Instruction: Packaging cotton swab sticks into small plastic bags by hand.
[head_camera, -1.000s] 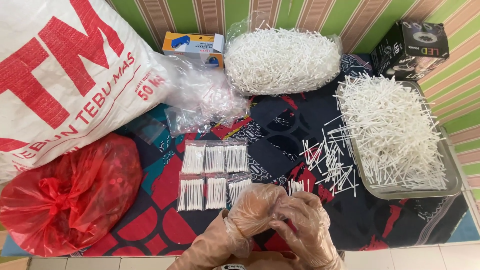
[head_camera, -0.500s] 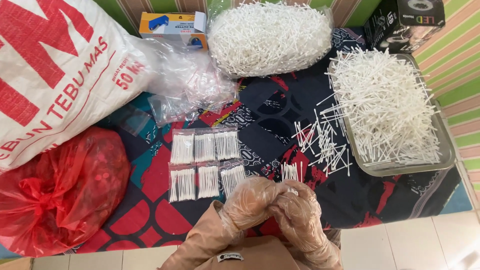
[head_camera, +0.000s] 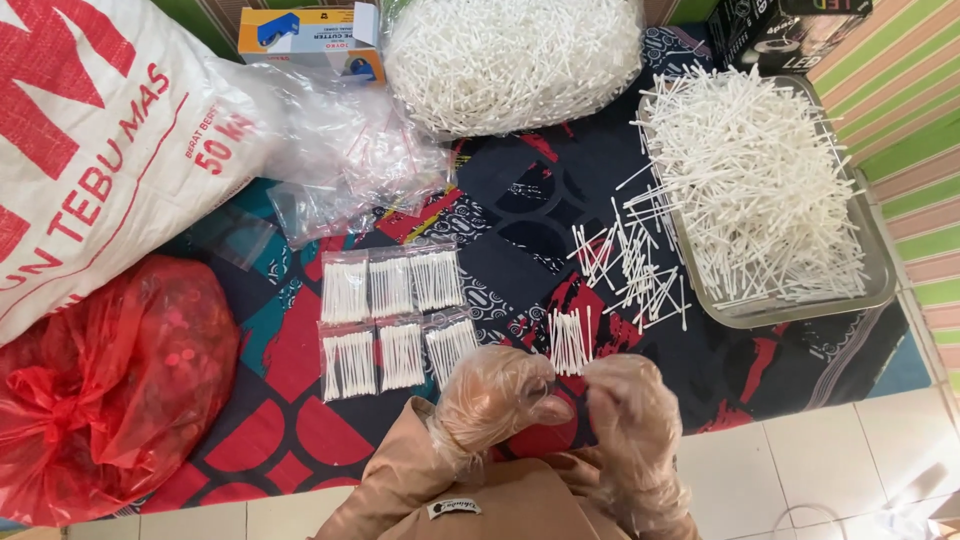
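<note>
Patterned dark cloth (head_camera: 520, 215) covers the floor ahead of you, with pale tiles along its near edge. Your left hand (head_camera: 495, 400) and right hand (head_camera: 630, 410), both in thin clear gloves, meet close together just in front of you. The fingers curl inward toward each other, and whether they pinch anything between them cannot be told from this view. A small bundle of swabs (head_camera: 568, 340) lies on the cloth just beyond your fingertips, near them but apart.

Six filled packets (head_camera: 392, 320) lie in two rows to the left of the bundle. A metal tray (head_camera: 880, 290) heaped with loose swabs sits at the right, and scattered swabs (head_camera: 630, 265) lie between the tray and the bundle. A large clear bag of swabs (head_camera: 515, 60) rests at the far edge, and a heap of empty clear packets (head_camera: 350, 170) lies beside it. A white sack (head_camera: 110, 150) and a red bag (head_camera: 100, 390) occupy the left side.

Judged from this layout, the step in hand is portioning: one counted bundle is ready and awaits a packet. The next move likely calls for an empty packet held open, with the swabs kept aligned so that they slide in together.
</note>
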